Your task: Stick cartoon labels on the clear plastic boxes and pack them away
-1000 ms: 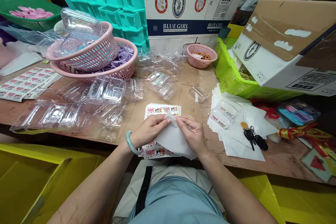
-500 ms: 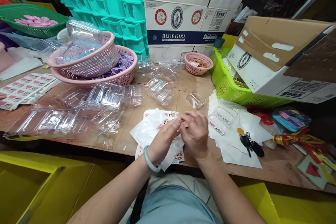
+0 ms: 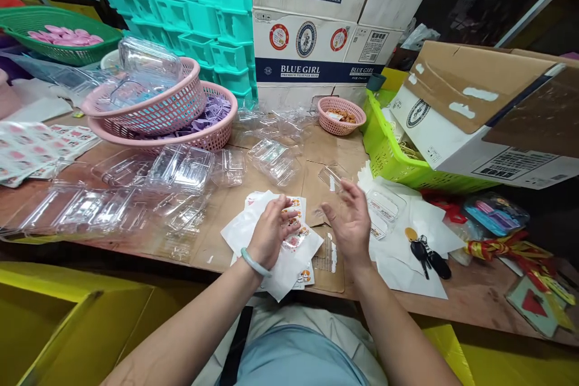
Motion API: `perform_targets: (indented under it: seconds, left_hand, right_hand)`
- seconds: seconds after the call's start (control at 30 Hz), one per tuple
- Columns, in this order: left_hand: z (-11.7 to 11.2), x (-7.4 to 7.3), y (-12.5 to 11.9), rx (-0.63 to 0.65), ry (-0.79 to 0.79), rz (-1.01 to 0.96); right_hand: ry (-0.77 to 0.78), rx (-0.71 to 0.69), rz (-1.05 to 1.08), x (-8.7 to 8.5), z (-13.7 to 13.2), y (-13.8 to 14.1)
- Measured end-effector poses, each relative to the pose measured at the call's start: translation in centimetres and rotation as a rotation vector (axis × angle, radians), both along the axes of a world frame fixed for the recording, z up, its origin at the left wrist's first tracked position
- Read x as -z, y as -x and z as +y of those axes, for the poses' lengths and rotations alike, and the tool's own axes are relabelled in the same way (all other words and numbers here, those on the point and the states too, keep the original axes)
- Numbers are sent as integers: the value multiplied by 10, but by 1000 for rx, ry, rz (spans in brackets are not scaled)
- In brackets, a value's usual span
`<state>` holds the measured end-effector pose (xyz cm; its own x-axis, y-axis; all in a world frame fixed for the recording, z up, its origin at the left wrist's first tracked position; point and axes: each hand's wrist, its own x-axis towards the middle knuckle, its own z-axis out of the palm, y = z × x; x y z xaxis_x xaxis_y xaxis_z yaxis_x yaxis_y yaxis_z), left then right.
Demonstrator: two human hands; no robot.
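My left hand (image 3: 271, 232), with a pale green bangle at the wrist, is open over a pile of sticker sheets (image 3: 298, 238) printed with cartoon dogs. White backing paper (image 3: 242, 232) lies among those sheets. To the right, my right hand (image 3: 350, 226) hovers open, fingers apart, holding nothing that I can make out. Just beyond it is a clear plastic box (image 3: 329, 176) with a white strip. Close to the right hand's outer side, another clear plastic box (image 3: 386, 208) with printed labels rests on white paper.
Clear plastic boxes (image 3: 181, 166) crowd the left of the table. Behind them sit stacked pink baskets (image 3: 154, 117). A small pink basket (image 3: 340, 116) with brown pieces stands at the back. Keys (image 3: 427, 256) lie on paper to the right, below a lime-green crate (image 3: 389, 160) holding a carton.
My hands, close together over the sticker sheets before, have moved apart and opened. At far left, a sticker sheet now appears raised where fingertips showed at the edge.
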<state>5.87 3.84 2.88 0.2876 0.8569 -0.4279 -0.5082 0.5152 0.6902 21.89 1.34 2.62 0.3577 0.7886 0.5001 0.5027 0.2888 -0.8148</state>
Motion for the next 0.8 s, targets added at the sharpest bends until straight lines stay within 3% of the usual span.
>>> perform_targets:
  seconds: [0.1,0.17,0.23,0.33,0.43,0.5,0.57,0.67,0.73,0.8]
  left_hand:
    - [-14,-5,-6,81,21,-71]
    - [-18,-6,-8,156,-36,-115]
    - [-15,-5,-10,131,-57,-87]
    - [-5,0,-6,75,-50,-12]
    - [3,4,1,189,-122,26]
    - [5,5,4,277,-141,75]
    - [6,6,6,255,-136,127]
    - [5,9,6,170,-146,170]
    - [4,11,6,193,-194,185]
    - [5,12,7,228,-279,213]
  right_hand:
    - [-308,206,-558,1,-3,1]
    - [-374,174,-789,4,-5,5]
    - [-335,95,-816,8,-8,12]
    - [-127,-10,-458,18,-13,22]
    - [217,-218,114,24,-11,22]
    - [351,-337,309,22,-3,15]
    - [304,-235,251,18,14,2]
    - [228,165,-177,14,51,-24]
    - [407,310,-443,15,75,-41]
    - [616,315,-553,16,91,-52]
